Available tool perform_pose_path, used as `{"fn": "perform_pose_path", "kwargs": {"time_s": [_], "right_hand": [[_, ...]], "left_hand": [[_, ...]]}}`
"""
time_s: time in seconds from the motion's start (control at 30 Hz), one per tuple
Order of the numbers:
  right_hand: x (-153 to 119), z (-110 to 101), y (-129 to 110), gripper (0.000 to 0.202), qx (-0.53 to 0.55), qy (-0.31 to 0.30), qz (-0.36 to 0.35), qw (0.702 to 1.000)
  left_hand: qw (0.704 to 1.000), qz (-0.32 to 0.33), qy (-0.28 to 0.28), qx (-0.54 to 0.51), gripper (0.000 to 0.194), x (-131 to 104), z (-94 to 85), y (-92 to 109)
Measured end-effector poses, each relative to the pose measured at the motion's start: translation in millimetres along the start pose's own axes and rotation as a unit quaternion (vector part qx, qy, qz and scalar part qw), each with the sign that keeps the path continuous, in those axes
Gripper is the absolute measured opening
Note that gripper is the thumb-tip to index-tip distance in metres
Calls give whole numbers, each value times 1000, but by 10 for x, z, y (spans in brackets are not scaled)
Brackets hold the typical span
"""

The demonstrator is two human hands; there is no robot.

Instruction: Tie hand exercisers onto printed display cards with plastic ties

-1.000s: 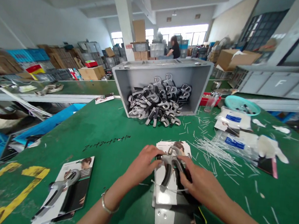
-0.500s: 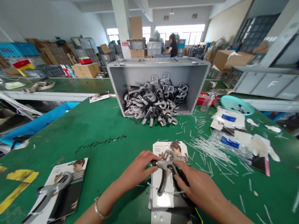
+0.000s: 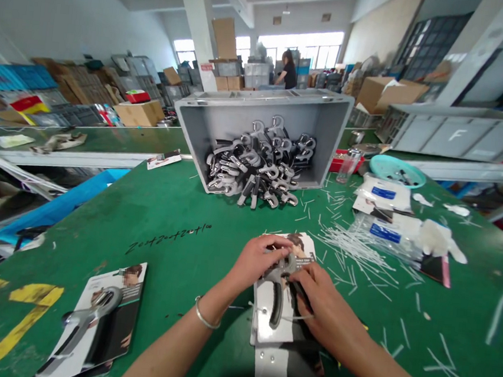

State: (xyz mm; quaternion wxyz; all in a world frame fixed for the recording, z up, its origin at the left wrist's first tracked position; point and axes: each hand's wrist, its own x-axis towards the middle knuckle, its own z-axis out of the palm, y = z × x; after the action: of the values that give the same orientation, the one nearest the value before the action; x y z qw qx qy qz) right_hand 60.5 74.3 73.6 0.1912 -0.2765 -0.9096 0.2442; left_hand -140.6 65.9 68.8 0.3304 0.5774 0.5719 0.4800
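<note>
A grey and black hand grip exerciser (image 3: 277, 300) lies on a stack of printed cards (image 3: 270, 329) in front of me. My left hand (image 3: 264, 262) is closed over its upper end, the fingers covering most of the spring. On the other side, my right hand (image 3: 319, 293) grips the right handle, its fingertips near the middle of the tool. A thin white cable tie (image 3: 295, 318) crosses the card under the handles. To the left, another exerciser (image 3: 87, 321) rests on a card (image 3: 131, 304).
Behind my hands, a grey crate (image 3: 264, 101) on its side holds a heap of exercisers (image 3: 254, 165). Loose cable ties (image 3: 356, 252) are scattered at right, beside plastic bags (image 3: 384, 234), a white glove (image 3: 440, 239) and a turquoise tray (image 3: 398, 167). A person (image 3: 288, 70) stands far back.
My left hand has moved up and right, from the exerciser's left side onto its upper end. My right hand's fingers have curled closer around the handle.
</note>
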Motion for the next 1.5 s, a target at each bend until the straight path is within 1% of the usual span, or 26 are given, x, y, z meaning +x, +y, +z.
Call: {"fn": "perform_pose_path", "kwargs": {"time_s": [0.07, 0.17, 0.27, 0.33, 0.43, 0.5, 0.63, 0.67, 0.8, 0.9, 0.97, 1.03, 1.1, 1.2, 1.33, 1.5], "right_hand": [[-55, 2, -20, 26, 13, 6, 2, 1000], [-114, -8, -64, 24, 15, 0, 22, 1000], [-89, 3, -76, 14, -2, -16, 44, 999], [-37, 23, -57, 12, -12, -17, 49, 999], [34, 54, -21, 11, -15, 1, 53, 998], [55, 64, -9, 12, -11, 7, 55, 998], [48, 57, -15, 12, -10, 6, 42, 999], [43, 57, -19, 12, -12, 7, 39, 999], [37, 92, -14, 12, -23, 7, 32, 999], [61, 110, 22, 15, -26, 14, 26, 999], [98, 81, 56, 14, 3, 39, 14, 999], [147, 19, 86, 14, 64, 80, 8, 995], [191, -42, 104, 14, 124, 106, 21, 986], [211, -57, 123, 12, 172, 94, 43, 980], [149, 54, 174, 11, 206, 68, 33, 976], [74, 127, 232, 12, 228, 78, 62, 969]], "left_hand": [[1000, 13, 21, -7, 19, -60, -1, 15], [999, 35, 25, 4, 17, -119, 4, 61], [998, 37, 43, 3, 16, -158, 31, 128], [997, 50, 53, 14, 15, -187, 47, 159], [996, 70, 34, 47, 14, -230, 48, 153], [996, 66, 29, 51, 14, -252, 30, 130], [995, 56, 79, 24, 12, -286, -15, 149], [995, 55, 82, 19, 13, -296, -17, 168], [997, 47, 48, 25, 13, -355, 30, 214], [995, 51, 41, 68, 13, -401, 86, 167], [992, 57, 36, 106, 12, -424, 106, 119], [989, 64, 30, 134, 11, -441, 111, 83], [987, 70, 25, 143, 10, -456, 112, 63], [988, 75, 22, 135, 9, -482, 126, 49], [990, 78, 37, 108, 8, -515, 156, 25], [993, 58, 55, 92, 10, -528, 177, 0]]}}
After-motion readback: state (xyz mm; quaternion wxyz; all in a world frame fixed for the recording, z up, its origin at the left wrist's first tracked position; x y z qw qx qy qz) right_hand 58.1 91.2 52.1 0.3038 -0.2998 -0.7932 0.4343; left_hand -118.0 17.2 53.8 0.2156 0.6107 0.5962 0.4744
